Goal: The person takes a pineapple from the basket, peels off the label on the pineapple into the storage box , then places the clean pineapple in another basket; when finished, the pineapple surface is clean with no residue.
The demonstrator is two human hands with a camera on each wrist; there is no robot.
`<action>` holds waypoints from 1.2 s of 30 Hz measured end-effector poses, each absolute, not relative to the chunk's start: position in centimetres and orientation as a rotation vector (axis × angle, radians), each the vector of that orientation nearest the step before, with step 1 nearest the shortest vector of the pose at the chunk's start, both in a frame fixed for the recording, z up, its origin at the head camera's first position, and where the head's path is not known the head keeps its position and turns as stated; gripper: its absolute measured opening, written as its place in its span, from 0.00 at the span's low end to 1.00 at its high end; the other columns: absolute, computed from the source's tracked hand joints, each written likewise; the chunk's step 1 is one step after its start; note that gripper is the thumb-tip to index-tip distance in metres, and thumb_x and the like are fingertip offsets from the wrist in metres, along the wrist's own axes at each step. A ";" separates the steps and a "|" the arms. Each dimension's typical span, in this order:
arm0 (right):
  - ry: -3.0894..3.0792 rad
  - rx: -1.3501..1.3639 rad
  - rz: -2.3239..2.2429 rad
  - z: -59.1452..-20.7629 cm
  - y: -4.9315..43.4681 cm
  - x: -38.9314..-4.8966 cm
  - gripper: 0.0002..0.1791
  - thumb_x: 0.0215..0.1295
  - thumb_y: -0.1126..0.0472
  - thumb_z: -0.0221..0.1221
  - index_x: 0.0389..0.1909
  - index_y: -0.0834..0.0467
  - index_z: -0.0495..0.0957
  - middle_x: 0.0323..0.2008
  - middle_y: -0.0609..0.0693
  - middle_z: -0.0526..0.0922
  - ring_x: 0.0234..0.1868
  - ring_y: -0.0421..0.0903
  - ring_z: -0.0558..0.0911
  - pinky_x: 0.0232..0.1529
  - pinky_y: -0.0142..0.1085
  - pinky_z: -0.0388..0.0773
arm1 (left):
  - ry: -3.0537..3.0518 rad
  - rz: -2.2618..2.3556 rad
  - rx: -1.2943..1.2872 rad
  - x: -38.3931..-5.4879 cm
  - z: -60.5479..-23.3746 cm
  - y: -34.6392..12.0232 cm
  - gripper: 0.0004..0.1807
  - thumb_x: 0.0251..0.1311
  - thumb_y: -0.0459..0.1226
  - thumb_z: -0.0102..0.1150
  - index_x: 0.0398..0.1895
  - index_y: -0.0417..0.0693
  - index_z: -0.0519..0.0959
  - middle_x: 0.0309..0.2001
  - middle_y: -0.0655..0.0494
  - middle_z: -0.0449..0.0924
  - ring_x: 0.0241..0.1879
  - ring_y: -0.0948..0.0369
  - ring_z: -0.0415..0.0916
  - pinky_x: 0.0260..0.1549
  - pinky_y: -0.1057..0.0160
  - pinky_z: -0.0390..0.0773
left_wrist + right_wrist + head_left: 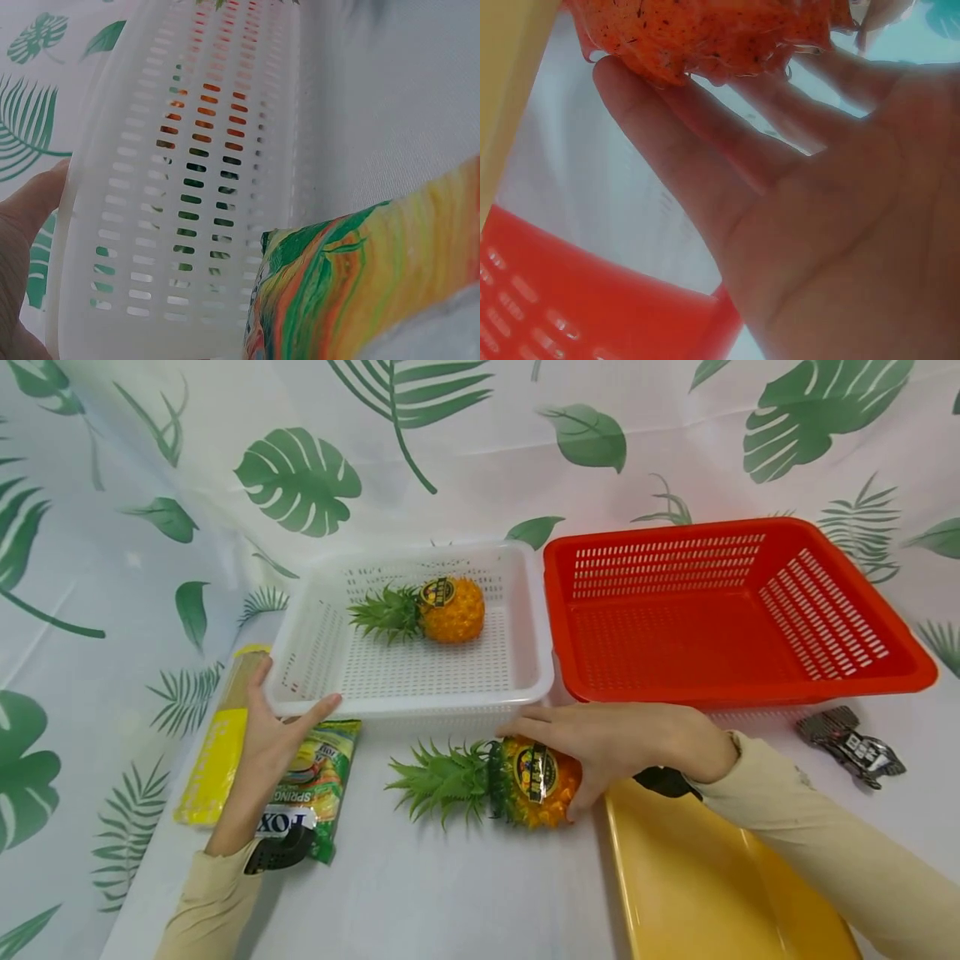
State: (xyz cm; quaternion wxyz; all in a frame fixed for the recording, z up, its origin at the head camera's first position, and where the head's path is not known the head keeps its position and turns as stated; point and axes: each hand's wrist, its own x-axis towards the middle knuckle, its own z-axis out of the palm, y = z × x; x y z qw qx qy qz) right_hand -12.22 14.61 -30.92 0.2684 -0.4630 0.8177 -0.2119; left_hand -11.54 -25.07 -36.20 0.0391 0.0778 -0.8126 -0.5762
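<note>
A toy-like pineapple with green leaves and a dark round label lies on the white table in front of the baskets. My right hand grips its fruit end from the right, fingers on the far side and thumb on the near side. In the right wrist view, fingertips touch the orange, bumpy pineapple. My left hand is spread at the front left corner of the white basket, touching its rim. A second pineapple lies inside that basket, its leaves pointing left.
A red basket stands right of the white one. In front of it are a yellow tray and a small dark toy car. A green snack packet and a yellow package lie by the left forearm.
</note>
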 end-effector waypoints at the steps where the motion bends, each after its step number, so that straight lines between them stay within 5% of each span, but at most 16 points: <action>1: 2.204 -1.260 -0.584 -31.0 14.7 -12.2 0.59 0.50 0.55 0.83 0.79 0.57 0.58 0.73 0.51 0.67 0.66 0.48 0.73 0.69 0.49 0.72 | -2.490 -1.769 0.236 -11.5 -36.2 -25.1 0.60 0.67 0.35 0.70 0.85 0.56 0.33 0.79 0.45 0.54 0.72 0.49 0.62 0.69 0.48 0.68; 4: 2.199 -1.274 -0.609 -31.2 14.8 -12.2 0.59 0.50 0.56 0.83 0.79 0.57 0.57 0.73 0.52 0.67 0.66 0.48 0.73 0.70 0.49 0.72 | -2.505 -1.765 0.231 -11.6 -36.1 -25.1 0.60 0.67 0.36 0.70 0.85 0.57 0.32 0.80 0.45 0.53 0.73 0.49 0.61 0.69 0.47 0.68; 10: 2.176 -1.252 -0.642 -31.3 15.1 -12.4 0.59 0.51 0.56 0.82 0.80 0.57 0.55 0.74 0.53 0.65 0.67 0.49 0.71 0.70 0.50 0.71 | -2.577 -1.725 0.162 -11.7 -35.9 -25.5 0.59 0.68 0.39 0.69 0.85 0.55 0.32 0.78 0.41 0.55 0.70 0.47 0.63 0.58 0.66 0.73; 16: 2.141 -1.215 -0.671 -31.1 15.0 -12.7 0.60 0.53 0.55 0.82 0.80 0.56 0.54 0.75 0.54 0.63 0.68 0.51 0.70 0.71 0.52 0.70 | -2.757 -1.314 0.131 -10.4 -34.8 -25.2 0.59 0.69 0.52 0.67 0.85 0.46 0.34 0.76 0.30 0.46 0.70 0.37 0.54 0.67 0.32 0.63; 20: 2.142 -1.194 -0.669 -30.9 14.9 -12.7 0.60 0.52 0.55 0.82 0.80 0.56 0.55 0.74 0.54 0.63 0.68 0.51 0.70 0.71 0.52 0.70 | -2.689 -0.960 0.053 -9.4 -34.0 -23.7 0.55 0.67 0.48 0.71 0.82 0.39 0.44 0.73 0.27 0.46 0.69 0.36 0.49 0.62 0.32 0.63; 24: 2.152 -1.183 -0.657 -30.9 14.8 -12.7 0.60 0.52 0.56 0.82 0.80 0.57 0.55 0.75 0.55 0.63 0.68 0.52 0.70 0.71 0.53 0.70 | -2.488 -0.779 -0.181 -8.6 -33.3 -21.8 0.46 0.66 0.39 0.71 0.78 0.32 0.54 0.72 0.28 0.51 0.71 0.36 0.52 0.62 0.36 0.67; 31: 2.173 -1.180 -0.637 -31.0 14.7 -12.6 0.60 0.51 0.56 0.82 0.80 0.59 0.56 0.74 0.56 0.64 0.68 0.53 0.70 0.71 0.53 0.70 | -2.276 -0.890 -0.756 -7.3 -31.6 -18.6 0.36 0.79 0.54 0.52 0.69 0.30 0.67 0.64 0.35 0.73 0.64 0.42 0.72 0.70 0.55 0.68; 36: 2.164 -1.158 -0.636 -31.2 14.5 -12.5 0.61 0.51 0.55 0.82 0.81 0.59 0.55 0.76 0.56 0.63 0.70 0.54 0.69 0.72 0.54 0.69 | -2.415 -0.810 -1.237 -6.4 -32.4 -16.6 0.34 0.77 0.58 0.51 0.68 0.39 0.72 0.63 0.45 0.75 0.61 0.51 0.76 0.64 0.57 0.76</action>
